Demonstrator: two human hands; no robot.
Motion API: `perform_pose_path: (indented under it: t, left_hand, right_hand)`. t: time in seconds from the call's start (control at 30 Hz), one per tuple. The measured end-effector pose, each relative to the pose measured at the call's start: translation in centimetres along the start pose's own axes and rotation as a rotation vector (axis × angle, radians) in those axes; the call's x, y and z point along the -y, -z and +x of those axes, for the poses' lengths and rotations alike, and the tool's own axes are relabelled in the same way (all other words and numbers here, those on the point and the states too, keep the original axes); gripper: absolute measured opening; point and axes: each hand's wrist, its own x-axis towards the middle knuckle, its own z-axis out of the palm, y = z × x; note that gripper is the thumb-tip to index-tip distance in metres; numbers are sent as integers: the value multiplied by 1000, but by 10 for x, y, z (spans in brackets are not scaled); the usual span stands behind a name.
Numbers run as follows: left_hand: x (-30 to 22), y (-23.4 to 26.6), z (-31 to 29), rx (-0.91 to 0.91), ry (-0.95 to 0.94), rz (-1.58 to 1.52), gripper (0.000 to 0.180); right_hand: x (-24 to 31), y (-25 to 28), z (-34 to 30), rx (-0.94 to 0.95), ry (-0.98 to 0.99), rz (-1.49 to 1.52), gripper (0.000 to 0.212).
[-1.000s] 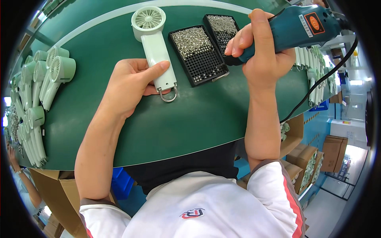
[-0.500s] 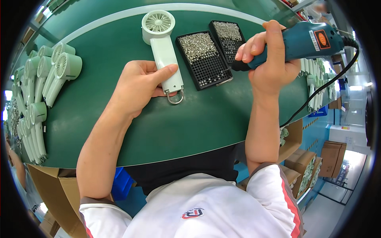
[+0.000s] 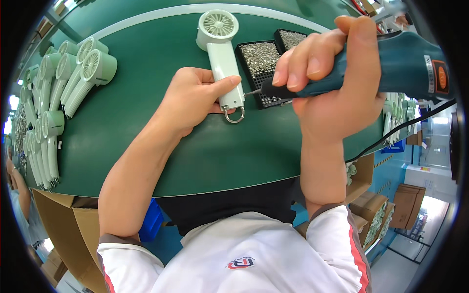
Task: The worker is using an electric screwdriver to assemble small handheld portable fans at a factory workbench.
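Observation:
My left hand (image 3: 198, 95) is closed round the handle of a pale green handheld fan (image 3: 223, 61), thumb across its face. The fan's round grille points away from me, and a metal loop hangs at the handle's near end. My right hand (image 3: 337, 83) wraps round a teal electric screwdriver (image 3: 391, 63) held sideways. Its thin bit reaches left to the edge of the handle, close by the lower end; I cannot tell whether a screw sits on the tip. Behind the bit lies a black screw tray (image 3: 259, 68), partly hidden by the screwdriver and my fingers.
A second screw tray (image 3: 291, 39) stands beside the first, partly covered by my right hand. Several pale green fans (image 3: 93, 68) are piled at the left of the green table (image 3: 215, 156), more (image 3: 391, 117) at the right. The screwdriver's black cord (image 3: 405, 126) runs down over the right edge.
The screwdriver has left the tray, and its bit is now at the fan handle's right edge. In the picture, the fan and my left hand sit farther right.

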Motion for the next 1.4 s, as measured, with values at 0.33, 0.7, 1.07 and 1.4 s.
perform_pose_path:
  t: [0.33, 0.7, 1.07, 1.4]
  left_hand:
    - [3, 0, 0, -30, -24, 23, 37]
    - [3, 0, 0, -42, -28, 47, 36]
    - [0, -4, -1, -69, -30, 50, 36]
    - [2, -2, -1, -74, -52, 124, 36]
  right_hand:
    - [-4, -29, -15, -317, 71, -923, 34]
    - [-11, -3, -16, -49, 109, -741, 26]
    - [-19, -6, -12, 26, 85, -733, 31]
    - [-25, 0, -22, 7, 44, -565, 32]
